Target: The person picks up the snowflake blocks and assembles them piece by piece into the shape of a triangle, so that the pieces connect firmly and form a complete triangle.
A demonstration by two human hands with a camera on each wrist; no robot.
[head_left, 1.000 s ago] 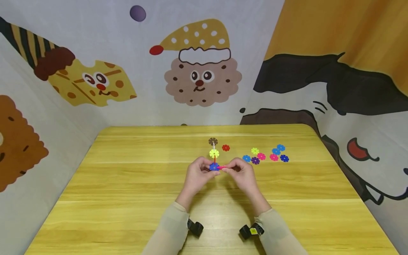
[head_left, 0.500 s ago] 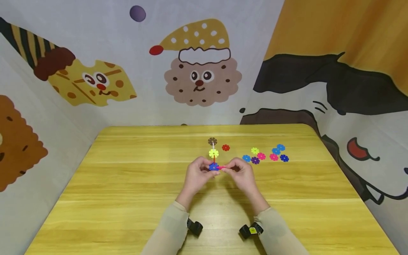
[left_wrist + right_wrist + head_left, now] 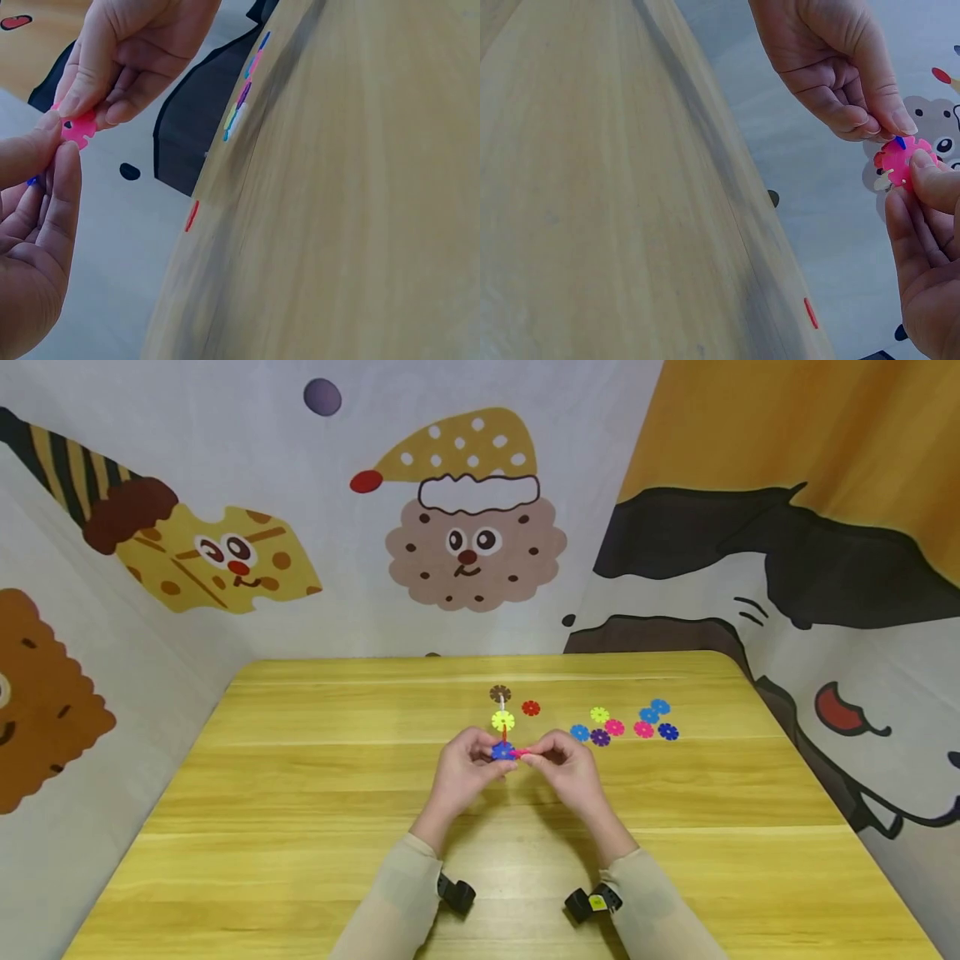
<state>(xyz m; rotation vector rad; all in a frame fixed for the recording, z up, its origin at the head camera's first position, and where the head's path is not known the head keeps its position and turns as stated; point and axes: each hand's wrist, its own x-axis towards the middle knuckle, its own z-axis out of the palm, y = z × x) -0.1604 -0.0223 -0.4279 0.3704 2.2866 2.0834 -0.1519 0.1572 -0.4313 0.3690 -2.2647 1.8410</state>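
My left hand (image 3: 467, 768) pinches the blue disc (image 3: 503, 751); my right hand (image 3: 568, 767), the pink disc (image 3: 897, 160) beside it (probably light, stiff; best held edgewise).

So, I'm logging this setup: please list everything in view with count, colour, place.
Blue disc: 1, blue, chain's near end
Chain discs: 4, red, yellow, white, brown, beyond it
Held pink disc: 1, pink, at blue disc
Loose red disc: 1, red, right of chain
Light-blue discs: 3, light blue, farther right
Loose yellow disc: 1, yellow, farther right
Purple disc: 1, purple, farther right
Loose pink discs: 2, pink, farther right
Dark-blue disc: 1, dark blue, farthest right
Table: 1, yellowish, below
Backdrop: 1, white and orange, behind
Wrist cameras: 2, black, wrists
Sleeves: 2, beige, forearms
Left hand: 1, fingers on blue disc
Right hand: 1, fingers on held pink disc
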